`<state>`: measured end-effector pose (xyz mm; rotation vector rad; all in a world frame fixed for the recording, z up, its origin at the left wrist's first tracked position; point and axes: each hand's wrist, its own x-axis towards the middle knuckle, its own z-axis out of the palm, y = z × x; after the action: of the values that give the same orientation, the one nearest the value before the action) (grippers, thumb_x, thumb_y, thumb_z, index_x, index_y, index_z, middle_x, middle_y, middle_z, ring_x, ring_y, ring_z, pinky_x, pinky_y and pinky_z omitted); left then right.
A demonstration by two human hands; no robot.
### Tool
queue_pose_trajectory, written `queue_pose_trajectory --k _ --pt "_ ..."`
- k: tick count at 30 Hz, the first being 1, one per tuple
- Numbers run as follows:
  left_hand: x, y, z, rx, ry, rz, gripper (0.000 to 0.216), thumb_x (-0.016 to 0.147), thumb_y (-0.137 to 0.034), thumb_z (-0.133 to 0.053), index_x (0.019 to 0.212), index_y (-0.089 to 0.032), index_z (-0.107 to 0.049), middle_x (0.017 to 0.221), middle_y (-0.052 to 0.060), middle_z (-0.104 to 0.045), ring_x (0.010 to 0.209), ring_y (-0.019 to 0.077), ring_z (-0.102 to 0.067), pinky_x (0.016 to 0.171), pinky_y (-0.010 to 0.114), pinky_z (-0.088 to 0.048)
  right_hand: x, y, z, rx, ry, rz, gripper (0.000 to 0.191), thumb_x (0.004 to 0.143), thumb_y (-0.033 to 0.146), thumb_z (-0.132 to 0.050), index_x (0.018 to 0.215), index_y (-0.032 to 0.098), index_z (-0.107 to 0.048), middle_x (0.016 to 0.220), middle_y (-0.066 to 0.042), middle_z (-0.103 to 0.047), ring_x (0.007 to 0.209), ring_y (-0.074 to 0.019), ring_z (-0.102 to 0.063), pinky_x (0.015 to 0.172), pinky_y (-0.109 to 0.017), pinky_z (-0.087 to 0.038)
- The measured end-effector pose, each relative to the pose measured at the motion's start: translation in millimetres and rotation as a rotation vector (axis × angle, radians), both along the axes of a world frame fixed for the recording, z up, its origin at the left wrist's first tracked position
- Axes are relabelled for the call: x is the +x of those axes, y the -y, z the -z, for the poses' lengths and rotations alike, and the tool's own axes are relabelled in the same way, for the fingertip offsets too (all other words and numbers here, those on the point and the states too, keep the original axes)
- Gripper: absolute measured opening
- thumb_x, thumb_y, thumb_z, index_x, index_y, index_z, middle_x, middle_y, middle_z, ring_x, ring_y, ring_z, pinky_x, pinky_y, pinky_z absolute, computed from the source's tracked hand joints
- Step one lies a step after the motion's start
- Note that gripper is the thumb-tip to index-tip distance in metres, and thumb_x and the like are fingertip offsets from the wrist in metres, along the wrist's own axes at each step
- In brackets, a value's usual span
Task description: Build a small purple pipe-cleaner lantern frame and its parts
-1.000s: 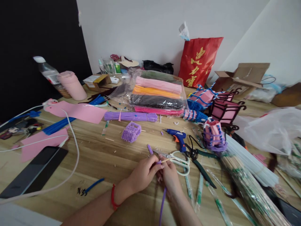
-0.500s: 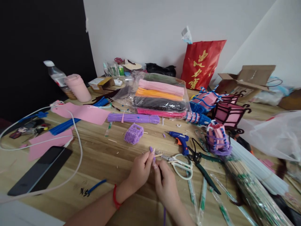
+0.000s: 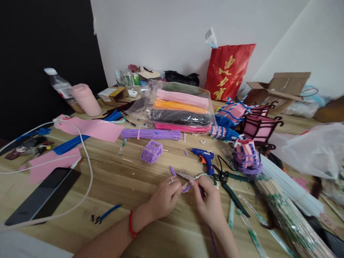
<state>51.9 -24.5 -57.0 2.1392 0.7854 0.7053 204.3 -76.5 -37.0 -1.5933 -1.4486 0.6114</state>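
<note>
My left hand (image 3: 167,195) is closed, its fingertips pinched at one end of a short stretch of purple pipe cleaner (image 3: 186,189). My right hand (image 3: 208,199) pinches the same pipe cleaner from the other side, and a long purple tail hangs down below its wrist. Just beyond the hands lie scissors (image 3: 185,175) with white handles, partly covered by my right hand. A short purple piece (image 3: 172,171) shows past the left fingers. Farther off sits a small purple pipe-cleaner basket shape (image 3: 152,152).
A blue glue gun (image 3: 203,156) and dark green pliers (image 3: 233,197) lie to the right, near bundled sticks (image 3: 279,204). Behind are a purple pipe-cleaner bundle (image 3: 153,134) and pink-and-blue lanterns (image 3: 246,154). A phone (image 3: 40,195) and white cable (image 3: 90,175) lie left.
My hands have moved apart, the right one shifting rightward over the scissors' handles. The pipe cleaner between them now shows lower and more to the right. The view has shifted slightly.
</note>
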Motion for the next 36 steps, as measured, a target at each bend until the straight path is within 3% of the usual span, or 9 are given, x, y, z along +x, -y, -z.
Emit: queue_pose_trajectory --k 3,7,11,14,18,23,28,32,36 --pt "-3 5 -7.0 -0.147 0.086 0.033 0.031 0.092 -0.030 -0.034 0.065 -0.019 -0.046 0.066 0.002 -0.051 0.066 0.0158 -0.046 0.065 0.028 -0.035 3 -3 -0.8 -0.074 -0.174 0.004 0.036 0.086 0.041 -0.049 0.057 0.021 -0.041 0.055 0.005 -0.033 0.052 -0.0119 -0.032 0.051 -0.025 -0.025" --pt "0 11 -12.3 -0.475 0.207 0.021 0.037 0.092 -0.041 -0.031 0.062 -0.019 -0.041 0.059 -0.002 -0.041 0.056 0.0123 -0.039 0.056 0.025 -0.032 -2 -8 2.0 -0.219 -0.425 -0.112 0.041 0.082 0.051 -0.051 0.057 0.020 -0.044 0.054 0.005 -0.035 0.052 -0.0115 -0.032 0.051 -0.024 -0.026" --pt "9 7 -5.3 -0.699 0.392 -0.174 0.040 0.089 -0.049 -0.032 0.061 -0.020 -0.038 0.054 -0.006 -0.033 0.049 0.0099 -0.030 0.049 0.023 -0.028 -22 -9 11.6 -0.209 -0.435 -0.094 0.040 0.084 0.051 -0.048 0.059 0.019 -0.049 0.055 0.003 -0.044 0.054 -0.0130 -0.039 0.053 -0.024 -0.030" --pt "10 -2 0.8 -0.615 0.370 -0.377 0.039 0.087 -0.049 -0.035 0.060 -0.020 -0.037 0.053 -0.006 -0.033 0.049 0.0106 -0.031 0.049 0.023 -0.028 -40 -5 17.2 -0.150 -0.270 0.012 0.034 0.089 0.040 -0.041 0.062 0.021 -0.048 0.059 0.001 -0.049 0.056 -0.0149 -0.043 0.056 -0.026 -0.031" --pt "3 -10 0.8 -0.332 0.172 -0.427 0.033 0.087 -0.038 -0.041 0.060 -0.019 -0.044 0.056 -0.003 -0.044 0.056 0.0131 -0.041 0.054 0.024 -0.030 -45 2 11.5 -0.056 -0.074 -0.068 0.026 0.090 0.027 -0.040 0.064 0.022 -0.044 0.060 0.001 -0.047 0.056 -0.0155 -0.044 0.055 -0.026 -0.030" --pt "-1 -9 -1.8 -0.165 0.023 -0.270 0.026 0.087 -0.026 -0.039 0.064 -0.019 -0.049 0.060 -0.001 -0.052 0.060 0.0147 -0.047 0.058 0.025 -0.033 -21 4 -5.2 0.058 0.062 -0.082 0.028 0.088 0.022 -0.043 0.061 0.022 -0.039 0.059 0.003 -0.041 0.055 -0.0137 -0.039 0.053 -0.026 -0.027" --pt "0 6 -5.9 -0.042 0.030 0.022 0.027 0.089 -0.022 -0.036 0.064 -0.019 -0.047 0.069 0.003 -0.053 0.073 0.0173 -0.048 0.072 0.029 -0.037 8 2 -10.1 0.020 -0.027 0.008 0.029 0.089 0.029 -0.045 0.062 0.021 -0.042 0.059 0.004 -0.038 0.055 -0.0132 -0.037 0.054 -0.025 -0.028" --pt "0 14 -12.6 -0.294 0.167 0.039 0.031 0.091 -0.034 -0.034 0.065 -0.020 -0.045 0.065 0.001 -0.048 0.065 0.0148 -0.045 0.067 0.026 -0.039 7 -3 -3.7 -0.068 -0.138 -0.042 0.033 0.088 0.038 -0.047 0.060 0.020 -0.045 0.057 0.004 -0.039 0.055 -0.0134 -0.036 0.053 -0.026 -0.028" --pt "1 6 -12.9 -0.641 0.399 -0.153 0.038 0.087 -0.048 -0.037 0.063 -0.020 -0.039 0.057 -0.004 -0.038 0.052 0.0106 -0.036 0.052 0.022 -0.034 -21 -4 5.5 -0.140 -0.255 -0.054 0.033 0.089 0.039 -0.043 0.063 0.020 -0.049 0.058 0.002 -0.045 0.057 -0.0141 -0.040 0.055 -0.025 -0.030"
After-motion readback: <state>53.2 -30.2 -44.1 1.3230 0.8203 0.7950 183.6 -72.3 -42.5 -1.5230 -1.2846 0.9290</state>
